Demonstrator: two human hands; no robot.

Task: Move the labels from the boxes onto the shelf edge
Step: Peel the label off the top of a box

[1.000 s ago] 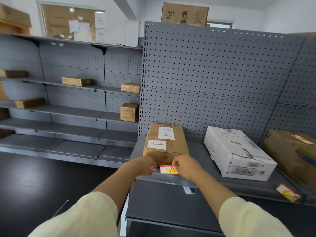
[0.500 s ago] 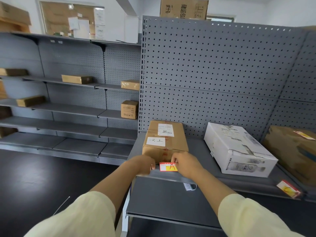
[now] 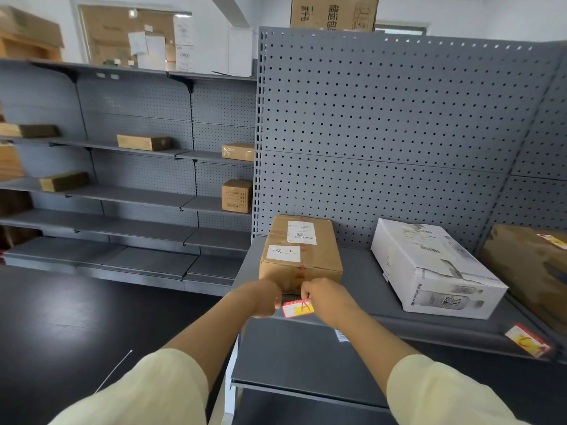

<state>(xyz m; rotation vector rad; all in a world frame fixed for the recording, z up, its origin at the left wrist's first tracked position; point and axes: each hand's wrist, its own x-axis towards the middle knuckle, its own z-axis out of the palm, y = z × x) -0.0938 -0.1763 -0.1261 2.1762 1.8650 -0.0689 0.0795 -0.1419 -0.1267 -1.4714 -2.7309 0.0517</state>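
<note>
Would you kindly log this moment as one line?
both hands | pressing red-and-yellow paper label | grey metal shelf edge | brown cardboard box behind

The ends of the red-and-yellow label disappear under the left hand and right hand, so the grip on it cannot be judged. Both hands cover the lower front of the brown box just beyond them. Well to the right of the right hand, another brown box is cut off by the frame edge, and a second label is blurred, its mark unreadable. The white box carries print too small to read.
</note>
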